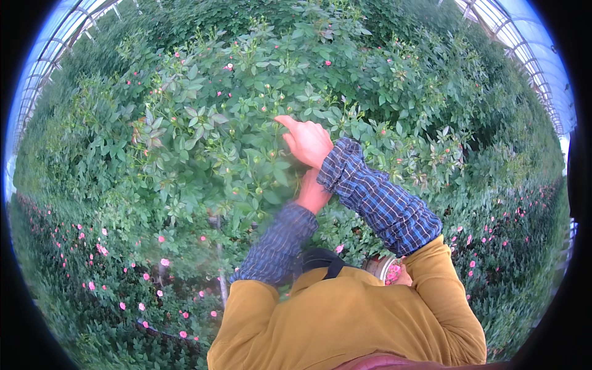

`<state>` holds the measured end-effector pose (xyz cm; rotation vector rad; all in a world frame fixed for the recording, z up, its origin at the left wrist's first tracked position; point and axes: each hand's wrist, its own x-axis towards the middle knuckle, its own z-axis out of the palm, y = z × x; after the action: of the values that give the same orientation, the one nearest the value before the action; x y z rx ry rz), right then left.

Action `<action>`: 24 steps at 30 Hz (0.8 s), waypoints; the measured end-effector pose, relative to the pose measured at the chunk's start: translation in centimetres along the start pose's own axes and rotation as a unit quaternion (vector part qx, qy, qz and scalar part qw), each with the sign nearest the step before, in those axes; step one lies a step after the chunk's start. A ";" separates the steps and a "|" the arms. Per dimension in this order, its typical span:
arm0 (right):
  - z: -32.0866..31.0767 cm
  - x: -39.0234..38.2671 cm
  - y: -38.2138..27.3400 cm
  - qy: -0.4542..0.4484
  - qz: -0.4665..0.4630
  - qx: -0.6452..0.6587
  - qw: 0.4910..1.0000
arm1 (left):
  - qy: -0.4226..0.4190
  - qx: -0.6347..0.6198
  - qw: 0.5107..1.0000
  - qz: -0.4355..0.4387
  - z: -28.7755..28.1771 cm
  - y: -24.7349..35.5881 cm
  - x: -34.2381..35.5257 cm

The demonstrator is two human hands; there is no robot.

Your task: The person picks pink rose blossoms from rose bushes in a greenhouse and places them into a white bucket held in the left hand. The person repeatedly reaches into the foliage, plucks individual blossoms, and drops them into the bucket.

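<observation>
My right hand [308, 143] reaches in from the right among the rose bushes [203, 148], back of the hand up. One finger sticks out to the left beside small buds and stems. The other fingers look curled under, and whatever they hold is hidden. Nearer to me, my left hand [312, 193] passes close under the right wrist. Leaves and the right wrist hide its fingers, and that arm is blurred. Both forearms wear blue plaid sleeve covers [388, 206]. By my waist at the right is a round container [377, 266] with pink rose heads [392, 273] inside.
Dense rose foliage spreads around my hands, with pink blooms [102, 249] lower left and more blooms [472, 264] on the right. A thin upright post [222, 277] stands left of my body. Curved greenhouse framing [493, 24] arches along both sides.
</observation>
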<state>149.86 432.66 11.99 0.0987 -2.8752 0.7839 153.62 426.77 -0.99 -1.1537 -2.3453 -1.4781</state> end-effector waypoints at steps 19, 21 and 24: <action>-0.4 -1.1 0.1 -0.015 -0.140 -0.140 0.980 | -0.001 -0.200 0.976 -0.082 2.0 2.0 -1.5; -0.4 -1.1 0.1 -0.003 -0.154 -0.129 0.980 | -0.026 -0.069 0.997 -0.029 1.6 1.8 -2.1; -0.3 -1.1 0.0 -0.003 -0.115 -0.111 0.987 | -0.029 0.095 0.995 0.033 0.4 1.8 -1.8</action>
<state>150.98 432.85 12.06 0.3963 -2.8653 0.4201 156.17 426.53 -0.74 -1.2265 -2.3978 -1.1864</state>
